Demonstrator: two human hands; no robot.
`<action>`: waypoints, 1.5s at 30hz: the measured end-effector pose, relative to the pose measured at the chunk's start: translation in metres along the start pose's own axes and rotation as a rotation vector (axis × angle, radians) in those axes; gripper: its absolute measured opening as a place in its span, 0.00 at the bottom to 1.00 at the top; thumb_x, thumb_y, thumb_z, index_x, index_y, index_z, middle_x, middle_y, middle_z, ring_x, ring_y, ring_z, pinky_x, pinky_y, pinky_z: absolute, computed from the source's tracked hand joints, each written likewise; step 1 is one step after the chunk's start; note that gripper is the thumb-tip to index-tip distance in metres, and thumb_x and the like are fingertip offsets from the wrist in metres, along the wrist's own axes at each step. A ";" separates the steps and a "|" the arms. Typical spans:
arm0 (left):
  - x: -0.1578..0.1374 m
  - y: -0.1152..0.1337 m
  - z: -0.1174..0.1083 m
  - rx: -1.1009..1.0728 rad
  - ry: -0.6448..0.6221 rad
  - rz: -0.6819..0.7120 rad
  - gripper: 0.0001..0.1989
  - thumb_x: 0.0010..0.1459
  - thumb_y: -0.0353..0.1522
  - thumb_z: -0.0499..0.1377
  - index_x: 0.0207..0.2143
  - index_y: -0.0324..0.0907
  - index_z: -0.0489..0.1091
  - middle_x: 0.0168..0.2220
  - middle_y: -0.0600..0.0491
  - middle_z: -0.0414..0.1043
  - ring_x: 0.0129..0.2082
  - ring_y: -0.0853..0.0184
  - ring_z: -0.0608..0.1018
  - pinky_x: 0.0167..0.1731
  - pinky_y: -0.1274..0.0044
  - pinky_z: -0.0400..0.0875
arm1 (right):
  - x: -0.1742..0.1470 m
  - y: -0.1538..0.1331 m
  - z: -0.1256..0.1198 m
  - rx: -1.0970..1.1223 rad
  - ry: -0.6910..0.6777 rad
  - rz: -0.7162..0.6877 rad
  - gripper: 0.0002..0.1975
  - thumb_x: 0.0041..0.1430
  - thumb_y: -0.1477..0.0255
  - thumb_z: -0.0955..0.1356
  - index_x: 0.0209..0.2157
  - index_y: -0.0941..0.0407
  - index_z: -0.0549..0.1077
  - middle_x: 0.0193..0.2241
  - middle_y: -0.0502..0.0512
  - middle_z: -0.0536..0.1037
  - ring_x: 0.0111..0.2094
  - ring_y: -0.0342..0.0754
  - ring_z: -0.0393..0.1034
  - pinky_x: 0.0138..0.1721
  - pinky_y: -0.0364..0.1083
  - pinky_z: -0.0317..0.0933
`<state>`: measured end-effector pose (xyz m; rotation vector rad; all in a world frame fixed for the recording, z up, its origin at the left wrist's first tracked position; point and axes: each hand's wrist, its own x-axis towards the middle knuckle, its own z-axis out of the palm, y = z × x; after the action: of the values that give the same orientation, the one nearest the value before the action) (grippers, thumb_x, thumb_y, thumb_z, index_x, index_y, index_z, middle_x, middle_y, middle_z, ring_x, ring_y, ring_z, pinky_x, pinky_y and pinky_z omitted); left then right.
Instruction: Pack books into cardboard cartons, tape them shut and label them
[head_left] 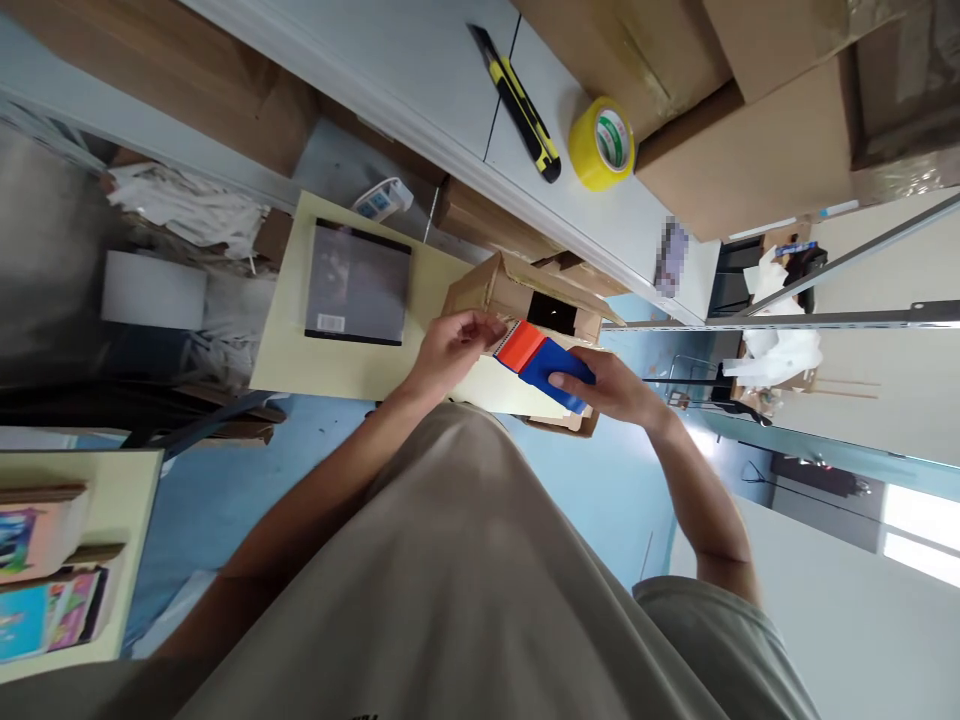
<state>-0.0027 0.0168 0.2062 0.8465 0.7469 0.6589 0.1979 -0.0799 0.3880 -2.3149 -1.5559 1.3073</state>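
A small flat blue and orange notepad point(534, 358) with a row of dark dots along its left edge is held tilted over the table. My right hand point(611, 385) grips its blue end, thumb on top and fingers underneath. At the dotted orange edge, my left hand point(457, 345) has its fingers pinched together on the corner. Just behind both hands stands an open cardboard box point(472, 290) with something black inside. To the left, a dark, flat book-like item point(358, 285) with a white barcode label lies on the pale yellow table point(285, 350).
On the white shelf above lie a yellow and black utility knife point(517, 105) and a roll of yellow tape point(600, 145). Large cardboard boxes point(757, 150) fill the upper right. A power strip point(382, 200) sits behind the table. Colourful books point(52, 610) lie on another table at lower left.
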 end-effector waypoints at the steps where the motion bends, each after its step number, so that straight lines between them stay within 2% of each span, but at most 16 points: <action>1: -0.002 -0.003 0.001 -0.020 0.005 -0.011 0.30 0.55 0.60 0.79 0.35 0.43 0.81 0.35 0.48 0.83 0.35 0.61 0.82 0.36 0.70 0.77 | 0.003 -0.005 -0.006 -0.024 -0.026 0.012 0.36 0.68 0.31 0.71 0.39 0.53 0.80 0.31 0.54 0.84 0.31 0.50 0.76 0.31 0.48 0.63; 5: 0.000 -0.011 -0.001 -0.063 0.045 0.000 0.29 0.58 0.59 0.77 0.36 0.43 0.81 0.34 0.49 0.82 0.32 0.63 0.79 0.33 0.71 0.75 | 0.006 -0.032 -0.044 -0.091 -0.169 0.056 0.33 0.68 0.35 0.75 0.36 0.52 0.82 0.26 0.51 0.81 0.25 0.47 0.73 0.27 0.47 0.59; 8: 0.020 -0.022 -0.019 -0.052 0.181 0.001 0.25 0.62 0.55 0.76 0.38 0.43 0.80 0.33 0.51 0.80 0.30 0.66 0.78 0.32 0.73 0.74 | 0.004 -0.053 -0.082 -0.145 -0.238 0.096 0.31 0.66 0.37 0.78 0.31 0.52 0.81 0.21 0.48 0.77 0.21 0.44 0.69 0.24 0.46 0.56; 10: 0.040 -0.035 -0.032 -0.064 0.280 -0.021 0.23 0.63 0.53 0.77 0.38 0.43 0.79 0.32 0.52 0.78 0.30 0.67 0.78 0.32 0.75 0.73 | 0.006 -0.063 -0.105 -0.200 -0.229 0.120 0.32 0.67 0.37 0.77 0.29 0.53 0.81 0.19 0.47 0.76 0.19 0.42 0.66 0.22 0.46 0.54; 13: 0.065 -0.058 -0.040 -0.095 0.327 -0.063 0.21 0.63 0.50 0.78 0.36 0.43 0.78 0.31 0.53 0.77 0.31 0.67 0.77 0.31 0.75 0.72 | 0.019 -0.074 -0.124 -0.282 -0.170 0.103 0.32 0.68 0.38 0.77 0.28 0.53 0.81 0.18 0.45 0.74 0.18 0.40 0.65 0.21 0.45 0.53; 17: 0.082 -0.077 -0.034 -0.099 0.339 -0.111 0.19 0.66 0.47 0.76 0.34 0.43 0.78 0.27 0.56 0.73 0.28 0.68 0.75 0.29 0.76 0.68 | 0.046 -0.082 -0.124 -0.315 -0.105 0.073 0.30 0.68 0.42 0.79 0.28 0.54 0.81 0.19 0.45 0.71 0.22 0.42 0.68 0.25 0.45 0.58; 21: 0.089 -0.083 -0.030 -0.100 0.373 -0.150 0.14 0.67 0.40 0.73 0.32 0.43 0.78 0.27 0.56 0.75 0.27 0.69 0.74 0.29 0.77 0.67 | 0.065 -0.078 -0.116 -0.271 -0.069 0.066 0.27 0.65 0.48 0.83 0.27 0.54 0.81 0.20 0.46 0.70 0.26 0.44 0.71 0.29 0.46 0.61; 24: 0.093 -0.087 -0.027 -0.071 0.372 -0.170 0.13 0.66 0.38 0.73 0.31 0.42 0.78 0.28 0.55 0.78 0.31 0.67 0.78 0.33 0.77 0.69 | 0.070 -0.073 -0.113 -0.207 0.038 0.000 0.24 0.64 0.50 0.84 0.30 0.54 0.81 0.22 0.46 0.71 0.31 0.45 0.74 0.33 0.45 0.65; 26: 0.094 -0.089 -0.022 -0.026 0.374 -0.163 0.13 0.67 0.38 0.72 0.31 0.42 0.78 0.29 0.53 0.80 0.35 0.65 0.81 0.38 0.76 0.71 | 0.071 -0.072 -0.112 -0.229 0.026 0.005 0.26 0.65 0.48 0.83 0.30 0.55 0.81 0.22 0.46 0.72 0.30 0.44 0.73 0.33 0.46 0.64; 29: 0.095 -0.095 -0.012 0.024 0.394 -0.130 0.10 0.68 0.36 0.71 0.34 0.41 0.80 0.33 0.51 0.84 0.39 0.63 0.84 0.43 0.75 0.74 | 0.071 -0.079 -0.113 -0.351 -0.094 0.083 0.32 0.69 0.43 0.78 0.26 0.55 0.79 0.20 0.48 0.70 0.26 0.43 0.69 0.30 0.47 0.60; 32: 0.094 -0.107 -0.007 0.102 0.421 -0.064 0.08 0.70 0.37 0.71 0.39 0.42 0.82 0.37 0.50 0.84 0.40 0.63 0.84 0.45 0.74 0.76 | 0.069 -0.092 -0.112 -0.435 -0.106 0.131 0.30 0.71 0.41 0.76 0.30 0.54 0.80 0.21 0.48 0.70 0.29 0.46 0.72 0.32 0.48 0.61; 35: 0.092 -0.118 -0.016 0.204 0.447 -0.028 0.16 0.69 0.42 0.74 0.52 0.44 0.83 0.41 0.50 0.81 0.40 0.62 0.82 0.45 0.71 0.77 | 0.065 -0.106 -0.108 -0.538 -0.126 0.246 0.29 0.72 0.41 0.74 0.33 0.54 0.81 0.24 0.52 0.73 0.34 0.51 0.74 0.34 0.50 0.62; 37: 0.089 -0.117 -0.029 0.228 0.390 0.028 0.28 0.68 0.46 0.75 0.66 0.48 0.78 0.47 0.48 0.81 0.42 0.61 0.82 0.47 0.68 0.79 | 0.063 -0.112 -0.104 -0.587 -0.147 0.292 0.30 0.73 0.40 0.72 0.35 0.54 0.82 0.25 0.55 0.75 0.34 0.53 0.74 0.34 0.51 0.63; 40: 0.081 -0.093 -0.044 0.313 0.087 0.257 0.46 0.66 0.51 0.76 0.81 0.57 0.64 0.63 0.45 0.76 0.57 0.55 0.82 0.59 0.63 0.80 | 0.062 -0.115 -0.101 -0.626 -0.162 0.285 0.31 0.73 0.39 0.71 0.36 0.54 0.82 0.25 0.55 0.74 0.33 0.54 0.73 0.34 0.52 0.62; 43: 0.074 -0.053 -0.042 0.522 -0.192 0.442 0.60 0.57 0.54 0.82 0.84 0.57 0.59 0.71 0.43 0.68 0.70 0.44 0.74 0.71 0.54 0.73 | 0.063 -0.115 -0.098 -0.657 -0.164 0.290 0.33 0.71 0.36 0.71 0.35 0.54 0.81 0.24 0.55 0.73 0.32 0.54 0.73 0.35 0.53 0.61; 45: 0.074 -0.031 -0.032 0.654 -0.247 0.487 0.56 0.55 0.53 0.83 0.80 0.55 0.65 0.71 0.41 0.66 0.73 0.38 0.71 0.73 0.51 0.70 | 0.063 -0.116 -0.096 -0.675 -0.157 0.283 0.34 0.70 0.34 0.71 0.36 0.54 0.82 0.24 0.56 0.74 0.33 0.55 0.74 0.36 0.53 0.60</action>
<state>0.0206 0.0708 0.1428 1.7134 0.5298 0.7273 0.1853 0.0635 0.4662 -2.9788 -2.0279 1.1583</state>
